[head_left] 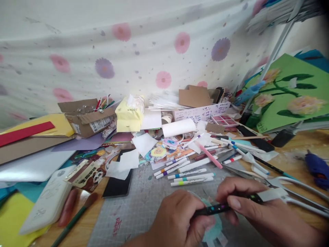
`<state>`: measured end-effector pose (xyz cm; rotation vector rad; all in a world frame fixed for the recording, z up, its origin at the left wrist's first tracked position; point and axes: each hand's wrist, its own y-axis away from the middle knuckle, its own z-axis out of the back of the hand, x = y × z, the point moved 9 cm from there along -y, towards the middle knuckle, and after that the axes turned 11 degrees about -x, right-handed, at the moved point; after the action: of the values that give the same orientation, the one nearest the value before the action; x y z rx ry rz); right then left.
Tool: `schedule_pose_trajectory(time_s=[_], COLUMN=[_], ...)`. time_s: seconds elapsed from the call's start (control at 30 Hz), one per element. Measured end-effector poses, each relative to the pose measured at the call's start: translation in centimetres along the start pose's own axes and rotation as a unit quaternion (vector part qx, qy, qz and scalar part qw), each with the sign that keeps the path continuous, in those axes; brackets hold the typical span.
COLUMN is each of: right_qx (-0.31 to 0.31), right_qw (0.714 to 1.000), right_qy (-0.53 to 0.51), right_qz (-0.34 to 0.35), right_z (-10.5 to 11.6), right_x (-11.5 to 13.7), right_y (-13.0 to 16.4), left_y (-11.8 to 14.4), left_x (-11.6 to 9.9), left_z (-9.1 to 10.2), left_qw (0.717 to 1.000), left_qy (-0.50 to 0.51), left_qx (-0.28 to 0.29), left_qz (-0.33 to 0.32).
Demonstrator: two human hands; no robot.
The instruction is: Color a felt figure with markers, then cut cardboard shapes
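Note:
Both hands grip a black pen [217, 209] with coloured specks, held roughly level over the cutting mat. My left hand [177, 218] is closed around its left end. At the pen's other end, my right hand [257, 206] pinches it between thumb and fingers. Under the pen lies a pale teal paper piece [214, 228], partly covered by my left hand. Beside my right hand lie scissors [290, 190] with light handles; a white strip overlaps the pen's right end there. Several white markers [192, 180] rest on the grey cutting mat [128, 212] just beyond my hands.
Left of the mat are a black phone [117, 187], a white power bank [48, 200] and a brush [74, 221]. Behind stand a yellow tissue pack [130, 115] and a cardboard box [89, 120]. On the right are a blue glue gun [317, 168] and a green flower picture [295, 92].

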<state>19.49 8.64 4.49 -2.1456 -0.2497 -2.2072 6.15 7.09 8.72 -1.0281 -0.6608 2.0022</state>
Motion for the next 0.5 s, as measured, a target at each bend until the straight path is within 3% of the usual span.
schedule_pose_trajectory(time_s=[0.13,0.37,0.5], right_qx=[0.059,0.081,0.072], right_qw=[0.997,0.995,0.992], right_qy=[-0.049,-0.03,-0.095], right_qz=[-0.025,-0.054,-0.035], right_z=[-2.0,-3.0,-3.9], right_x=[-0.7,-1.7,-1.0], right_y=[0.5,1.5,1.8], left_y=[0.4,1.2,1.3], left_x=[0.3,-0.3,-0.9], left_z=[-0.2,-1.1,-0.4], left_qw=[1.0,0.999,0.998], left_qy=[0.027,0.019,-0.002], left_qx=[0.012,0.031,-0.044], left_qz=[0.009,-0.008,-0.042])
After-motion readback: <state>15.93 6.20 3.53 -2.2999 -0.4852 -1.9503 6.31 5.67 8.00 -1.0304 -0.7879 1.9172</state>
